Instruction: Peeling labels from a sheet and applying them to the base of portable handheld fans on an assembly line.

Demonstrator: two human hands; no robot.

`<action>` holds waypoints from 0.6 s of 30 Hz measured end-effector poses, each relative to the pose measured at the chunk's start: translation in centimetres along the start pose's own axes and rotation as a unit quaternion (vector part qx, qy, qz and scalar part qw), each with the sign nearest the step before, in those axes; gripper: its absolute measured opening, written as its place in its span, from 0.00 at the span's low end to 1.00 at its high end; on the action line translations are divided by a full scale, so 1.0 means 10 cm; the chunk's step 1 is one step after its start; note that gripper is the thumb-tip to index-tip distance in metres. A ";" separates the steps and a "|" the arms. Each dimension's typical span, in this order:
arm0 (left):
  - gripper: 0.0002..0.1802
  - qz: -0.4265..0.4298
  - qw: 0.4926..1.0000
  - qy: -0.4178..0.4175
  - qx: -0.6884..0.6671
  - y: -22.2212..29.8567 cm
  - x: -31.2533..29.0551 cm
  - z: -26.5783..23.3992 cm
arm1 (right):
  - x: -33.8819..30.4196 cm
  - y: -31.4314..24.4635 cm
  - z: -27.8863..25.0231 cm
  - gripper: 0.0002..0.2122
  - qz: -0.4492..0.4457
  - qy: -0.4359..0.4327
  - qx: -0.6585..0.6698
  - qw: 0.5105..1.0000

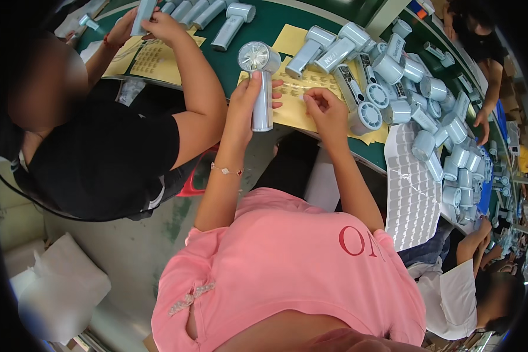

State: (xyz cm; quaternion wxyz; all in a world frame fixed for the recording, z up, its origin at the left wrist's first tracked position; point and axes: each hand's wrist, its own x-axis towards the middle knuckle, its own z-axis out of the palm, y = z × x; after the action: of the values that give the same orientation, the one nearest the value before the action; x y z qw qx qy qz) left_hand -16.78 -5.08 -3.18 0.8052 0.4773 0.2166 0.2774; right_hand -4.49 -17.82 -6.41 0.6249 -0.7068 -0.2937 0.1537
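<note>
Workbench (264, 29), green-topped, carries a yellow sheet (293, 88) and a pile of fans (416, 100). Left hand (246, 100) grips a handheld fan (261, 82) upright over the sheet. Right hand (325, 111) has its fingers pinched narrow just beside it. Grey floor (129, 246) lies below.

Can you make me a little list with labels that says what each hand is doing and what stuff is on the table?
left hand: holds a small pale-blue handheld fan upright by its handle
right hand: fingers pinched together over a yellow sheet; whether anything is between them is too small to tell
table: dark green top
pile: many more fans heaped to the right
other sheet: white sheet of small stickers hanging over the table edge
co-worker's hands: at the left, holding another fan
</note>
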 end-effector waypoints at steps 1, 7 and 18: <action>0.33 0.004 1.000 0.014 0.012 -0.01 0.01 0.00 | -0.02 0.02 -0.02 0.04 -0.011 -0.019 0.009 1.000; 0.33 -0.031 0.990 0.010 0.135 -0.15 0.12 0.07 | 0.00 -0.04 -0.12 0.04 -0.008 -0.001 0.007 1.000; 0.31 -0.047 0.975 -0.001 0.219 -0.14 0.14 0.09 | 0.25 -0.08 -0.11 0.06 -0.033 -0.028 -0.191 0.981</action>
State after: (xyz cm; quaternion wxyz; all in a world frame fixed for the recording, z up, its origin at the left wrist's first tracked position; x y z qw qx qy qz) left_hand -14.82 -5.30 -4.16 0.6934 0.6319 0.2931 0.1845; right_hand -2.06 -17.09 -5.11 0.4746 -0.7985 -0.3583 0.0939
